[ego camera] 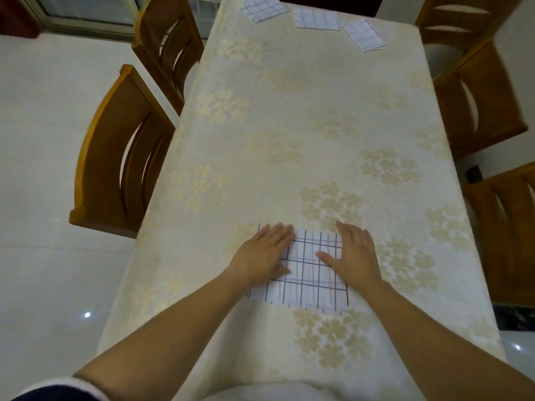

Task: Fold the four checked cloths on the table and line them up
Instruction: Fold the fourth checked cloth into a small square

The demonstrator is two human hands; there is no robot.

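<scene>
Nearly done: three folded white checked cloths (316, 19) rowed at cream floral table (289, 111)'s far end, fourth cloth (311, 273), unplaced, pressed under flat-fingered left hand (262, 253) and right hand (354, 253).

The desk (333, 117), under a flowered tablecloth (220, 180), carries one checked cloth (314, 274) at six o'clock and three folded cloths (317, 19) at twelve.

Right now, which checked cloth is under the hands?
The near cloth, under the left hand and right hand; the far-left cloth, far-middle cloth and far-right cloth lie untouched at the far end.
</scene>
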